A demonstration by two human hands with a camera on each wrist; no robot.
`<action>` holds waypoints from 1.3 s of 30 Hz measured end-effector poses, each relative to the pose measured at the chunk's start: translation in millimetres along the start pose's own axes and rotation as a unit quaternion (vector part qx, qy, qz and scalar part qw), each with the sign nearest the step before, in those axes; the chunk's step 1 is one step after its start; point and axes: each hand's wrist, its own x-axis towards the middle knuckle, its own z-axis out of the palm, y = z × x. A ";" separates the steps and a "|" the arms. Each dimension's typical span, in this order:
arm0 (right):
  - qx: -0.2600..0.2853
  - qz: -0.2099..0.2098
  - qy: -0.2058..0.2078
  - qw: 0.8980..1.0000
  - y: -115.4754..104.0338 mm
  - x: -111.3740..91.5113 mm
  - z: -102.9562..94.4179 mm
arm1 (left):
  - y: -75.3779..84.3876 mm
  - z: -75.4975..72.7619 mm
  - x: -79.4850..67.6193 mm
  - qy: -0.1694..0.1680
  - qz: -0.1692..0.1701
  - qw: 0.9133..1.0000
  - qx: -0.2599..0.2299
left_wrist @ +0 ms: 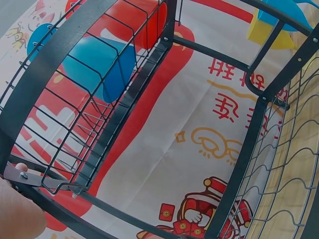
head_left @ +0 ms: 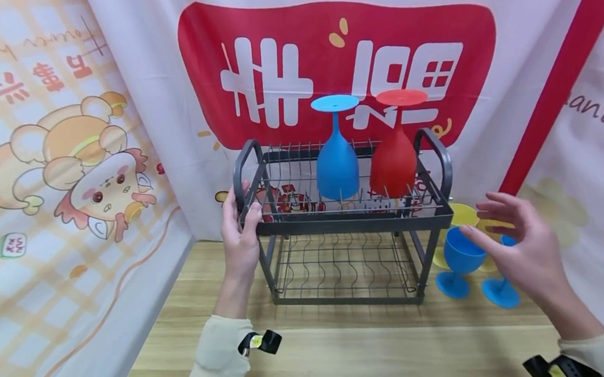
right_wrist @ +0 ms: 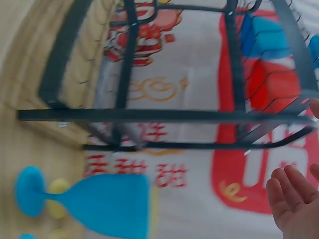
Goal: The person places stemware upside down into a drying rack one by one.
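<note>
A black two-tier dish rack (head_left: 354, 226) stands on the table. My left hand (head_left: 240, 245) grips its upper left side, thumb on the front corner and fingers behind the frame. A blue goblet (head_left: 337, 171) and a red goblet (head_left: 392, 167) sit upside down in the upper tier, feet upward. My right hand (head_left: 529, 251), fingers spread and slightly bent, is right of the rack and holds nothing. Near it, in the head view, an upright blue goblet (head_left: 463, 253) stands on the table; a second blue goblet (head_left: 501, 293) is partly hidden behind that hand.
Yellow goblets (head_left: 464, 213) stand behind the blue ones, partly covered. Wooden tabletop (head_left: 345, 355) extends in front of the rack. Printed cloth (head_left: 157, 76) hangs behind and at both sides. The rack's lower tier (head_left: 339, 267) has wavy wires.
</note>
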 end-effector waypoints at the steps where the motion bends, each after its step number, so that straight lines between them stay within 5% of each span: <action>1: -0.003 0.010 0.000 1.000 7.3 -2.6 1.4 | 0.2 0.0 0.3 0.000 0.001 1.000 0.001; 9: -0.036 0.135 -0.023 0.990 51.4 -27.0 16.4 | 2.5 1.3 -0.2 0.003 0.004 1.000 0.001; 16: -0.023 0.218 0.001 0.976 76.9 -46.4 33.5 | 3.2 0.4 -0.7 0.002 0.005 1.000 -0.007; 26: -0.009 0.276 0.034 0.961 100.6 -60.5 54.0 | 1.7 0.1 0.3 0.000 0.006 1.000 -0.005; 39: 0.031 0.353 0.036 0.934 118.1 -51.5 85.8 | 1.1 0.8 -1.1 0.000 0.001 1.000 -0.002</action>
